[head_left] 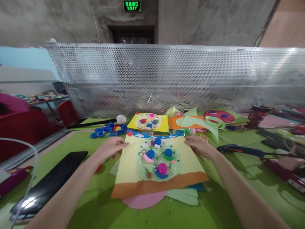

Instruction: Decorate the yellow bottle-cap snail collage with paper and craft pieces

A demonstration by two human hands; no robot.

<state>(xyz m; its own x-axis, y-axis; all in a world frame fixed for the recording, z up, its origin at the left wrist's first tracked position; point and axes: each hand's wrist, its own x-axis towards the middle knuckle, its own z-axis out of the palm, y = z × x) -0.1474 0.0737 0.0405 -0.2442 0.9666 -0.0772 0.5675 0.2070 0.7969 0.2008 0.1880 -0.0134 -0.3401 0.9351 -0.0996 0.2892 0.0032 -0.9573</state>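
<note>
A pale yellow felt sheet (130, 165) with a brown lower strip and a blue top edge is held up between my two hands, tilted toward me. Several snail figures with blue and magenta round shells sit on its pale green circle. My left hand (113, 147) pinches the sheet's upper left edge, thumb on the front. At the upper right edge my right hand (199, 145) grips in the same way. Beneath the sheet lie a pink round piece (143, 201) and pale green pieces (184, 196).
Behind stands a yellow square with similar figures (164, 122). Blue rings (105, 129) lie at the back left. A black phone-like slab (54, 181) is on the left; a glue gun (240, 149) lies right. A perforated metal panel (154, 73) borders the green table.
</note>
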